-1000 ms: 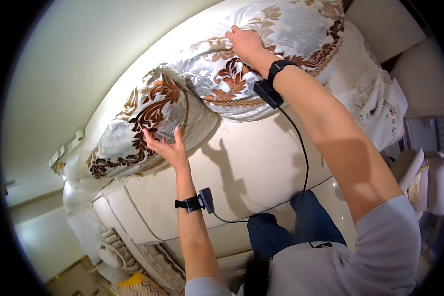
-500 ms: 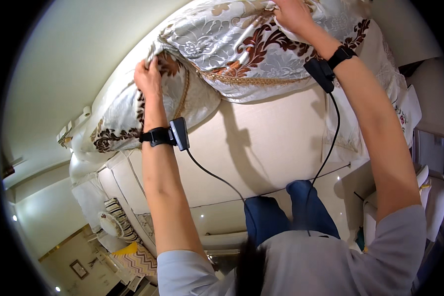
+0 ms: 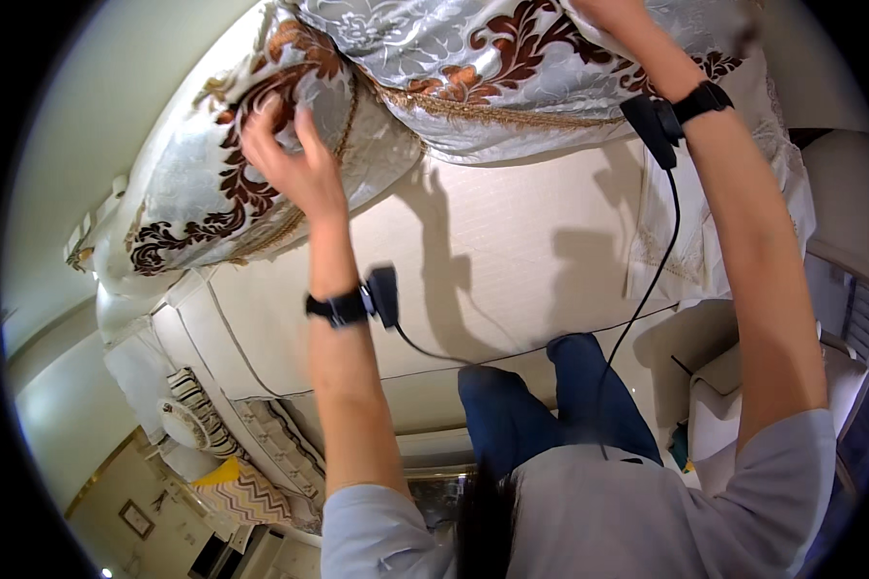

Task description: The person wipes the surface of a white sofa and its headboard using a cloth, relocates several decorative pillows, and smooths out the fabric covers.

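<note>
A silvery-white cover [image 3: 512,106] with brown and orange leaf patterns and gold braid trim lies in folds along the back of a cream sofa [image 3: 512,241]. My left hand [image 3: 294,159] is over the cover's left part, fingers spread and slightly curled, with nothing gripped; its fingertips are a little blurred. At the upper edge, my right hand [image 3: 613,12] is partly cut off by the frame, with white fabric of the cover bunched against it. Both wrists carry black straps with small black boxes and cables.
A white lace-edged cloth [image 3: 671,236] hangs over the sofa's right part. To the lower left are a striped cushion [image 3: 203,410], a zigzag-patterned cushion [image 3: 246,492] and a picture frame [image 3: 136,518]. My blue-trousered legs [image 3: 512,410] are at the sofa's front edge.
My left hand has let go of the cover's fold and opened, moving lower over the fabric. My right hand has shifted up and right. The whole view has tilted slightly.
</note>
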Demonstrator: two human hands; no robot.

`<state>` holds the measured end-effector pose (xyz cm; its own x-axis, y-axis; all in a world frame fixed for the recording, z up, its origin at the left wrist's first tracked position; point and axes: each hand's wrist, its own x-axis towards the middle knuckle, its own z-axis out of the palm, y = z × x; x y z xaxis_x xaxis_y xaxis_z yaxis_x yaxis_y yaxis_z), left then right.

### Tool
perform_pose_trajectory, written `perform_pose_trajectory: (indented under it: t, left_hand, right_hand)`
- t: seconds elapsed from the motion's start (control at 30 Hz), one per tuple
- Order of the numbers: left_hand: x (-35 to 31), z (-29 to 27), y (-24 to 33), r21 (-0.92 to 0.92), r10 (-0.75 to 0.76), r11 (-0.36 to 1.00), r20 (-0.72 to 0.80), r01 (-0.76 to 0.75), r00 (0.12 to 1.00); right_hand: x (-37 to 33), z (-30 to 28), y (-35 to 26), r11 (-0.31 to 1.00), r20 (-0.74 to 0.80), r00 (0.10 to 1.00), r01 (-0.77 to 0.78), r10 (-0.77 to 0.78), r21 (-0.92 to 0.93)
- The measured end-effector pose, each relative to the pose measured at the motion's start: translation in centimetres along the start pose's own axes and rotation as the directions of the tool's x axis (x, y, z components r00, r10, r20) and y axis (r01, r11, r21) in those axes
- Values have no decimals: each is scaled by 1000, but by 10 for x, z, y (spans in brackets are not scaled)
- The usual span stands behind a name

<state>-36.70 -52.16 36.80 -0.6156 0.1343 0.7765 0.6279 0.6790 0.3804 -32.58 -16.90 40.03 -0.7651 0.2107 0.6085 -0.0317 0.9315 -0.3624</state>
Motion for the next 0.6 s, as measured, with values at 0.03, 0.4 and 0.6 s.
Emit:
perform_pose_trajectory:
  t: [0.03, 0.4, 0.6]
  left_hand:
    - [-40, -2, -4, -160, -228, 958, 79, 238, 970]
    - [-350, 52, -38, 520, -858, 495, 420, 696, 296]
    - [-353, 65, -60, 532, -752, 654, 532, 538, 389]
  right_hand:
    - [-2, 0, 2, 1000, 22, 1000, 17, -18, 13]
    - [-71, 14, -40, 987, -188, 975, 135, -117, 87]
    - [-187, 25, -7, 986, -196, 969, -137, 154, 95]
